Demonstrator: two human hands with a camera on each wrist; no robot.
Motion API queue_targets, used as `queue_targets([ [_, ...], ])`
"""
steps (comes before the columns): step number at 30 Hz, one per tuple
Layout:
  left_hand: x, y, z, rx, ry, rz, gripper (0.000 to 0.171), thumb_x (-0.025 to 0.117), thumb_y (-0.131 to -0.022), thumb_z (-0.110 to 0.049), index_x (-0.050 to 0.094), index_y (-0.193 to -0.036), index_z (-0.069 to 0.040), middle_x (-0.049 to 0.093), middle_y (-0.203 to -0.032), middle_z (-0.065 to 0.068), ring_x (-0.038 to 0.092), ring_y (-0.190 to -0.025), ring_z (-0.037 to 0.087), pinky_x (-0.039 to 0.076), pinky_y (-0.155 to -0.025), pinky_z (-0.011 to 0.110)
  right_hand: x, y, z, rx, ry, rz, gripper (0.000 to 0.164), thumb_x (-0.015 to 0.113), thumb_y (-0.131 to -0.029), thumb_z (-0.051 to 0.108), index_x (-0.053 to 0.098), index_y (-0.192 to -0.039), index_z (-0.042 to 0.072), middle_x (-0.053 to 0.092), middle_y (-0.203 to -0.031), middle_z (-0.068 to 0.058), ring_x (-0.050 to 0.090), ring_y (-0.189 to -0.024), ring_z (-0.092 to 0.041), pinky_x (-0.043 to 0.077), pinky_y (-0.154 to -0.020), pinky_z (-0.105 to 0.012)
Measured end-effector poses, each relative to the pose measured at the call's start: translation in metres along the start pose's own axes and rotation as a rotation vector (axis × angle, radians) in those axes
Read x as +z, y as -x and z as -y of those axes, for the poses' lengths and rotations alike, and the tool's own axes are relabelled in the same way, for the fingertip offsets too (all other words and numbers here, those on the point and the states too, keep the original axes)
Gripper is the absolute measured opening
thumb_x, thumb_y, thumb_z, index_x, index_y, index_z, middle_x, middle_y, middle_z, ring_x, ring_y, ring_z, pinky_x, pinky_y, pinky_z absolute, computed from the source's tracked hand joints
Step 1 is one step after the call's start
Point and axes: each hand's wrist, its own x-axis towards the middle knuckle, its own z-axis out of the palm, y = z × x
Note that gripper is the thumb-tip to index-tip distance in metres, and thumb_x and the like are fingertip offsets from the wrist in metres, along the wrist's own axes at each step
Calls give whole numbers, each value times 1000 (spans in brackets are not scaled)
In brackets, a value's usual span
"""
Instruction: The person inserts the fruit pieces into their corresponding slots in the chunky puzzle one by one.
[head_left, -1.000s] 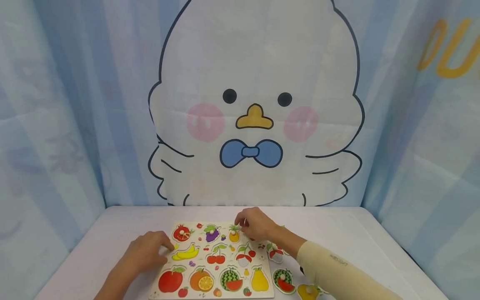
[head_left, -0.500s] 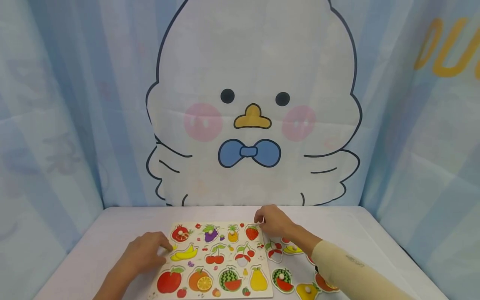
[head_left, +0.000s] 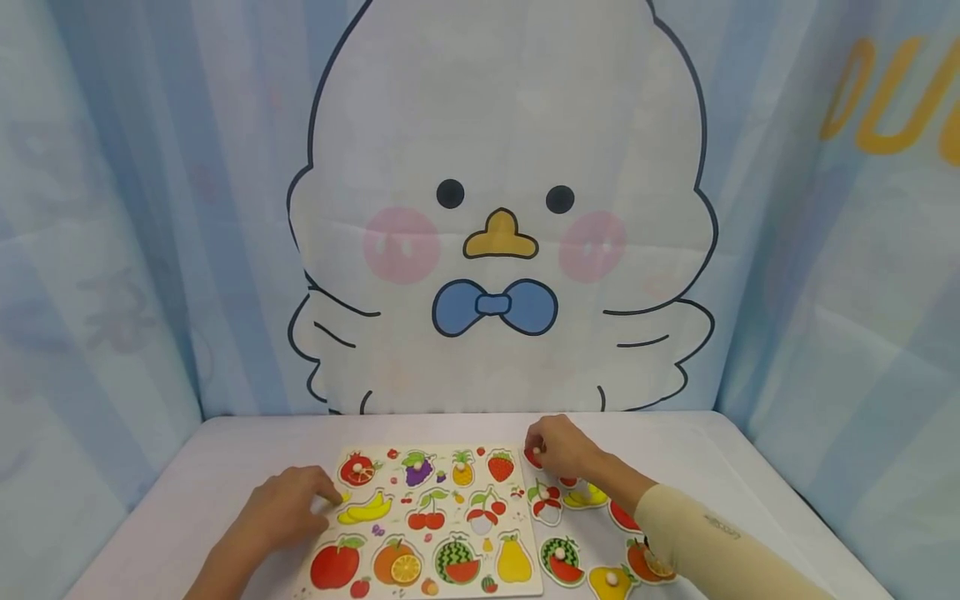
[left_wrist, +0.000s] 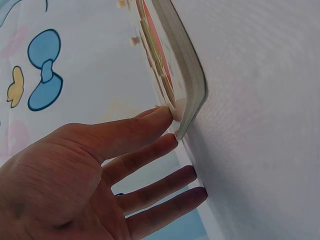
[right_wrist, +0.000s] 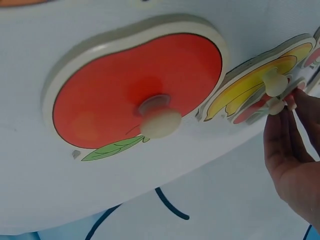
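My left hand (head_left: 288,507) is at the left edge of the fruit puzzle board (head_left: 397,527). In the left wrist view, thumb and index finger pinch the board's edge, with the other fingers stretched out below. Just past the board's upper right corner, my right hand (head_left: 564,446) pinches a small red fruit puzzle piece (head_left: 532,459) by its knob. Its fingers partly hide the picture. Knobbed pomegranate (head_left: 358,469), grape (head_left: 418,475) and pineapple (head_left: 462,473) pieces sit in the board's top row; the strawberry slot (head_left: 500,472) beside them shows only its printed picture.
Loose knobbed pieces lie right of the board: cherries (head_left: 545,504), bananas (head_left: 587,495), a watermelon (head_left: 561,567), a pear (head_left: 611,580) and an orange (head_left: 651,563). A red apple piece (right_wrist: 135,95) lies nearest the right wrist camera. A printed curtain (head_left: 495,367) hangs behind the table.
My right hand has moved right from above the board's top row to the red piece beside its corner, uncovering the strawberry slot. The left hand stays at the board's edge.
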Motion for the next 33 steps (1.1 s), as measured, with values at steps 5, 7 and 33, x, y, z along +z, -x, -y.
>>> queue_targets([
  [5,1,-1,1,-4,2,3,24,82,-72,-16,73,-93,-19,66,-99,-1,57,-97,25,47,-89,56,2,0,0,32,2,-11,12,71,-85,11,70,-96,14,64,-91,1,56,-78,-13,56,-74,-30],
  [7,2,-1,1,-5,2,5,24,82,-72,-16,73,-93,-19,66,-99,-1,57,-97,25,47,-89,55,4,0,-1,50,4,-19,11,70,-86,11,69,-96,15,63,-90,1,55,-76,-13,56,-71,-29],
  [33,-1,1,-2,-13,17,2,23,82,-72,-14,73,-93,-17,65,-99,0,57,-97,26,47,-90,56,7,-3,-2,42,-14,-111,11,70,-86,11,71,-97,13,61,-86,4,54,-76,-13,54,-69,-23],
])
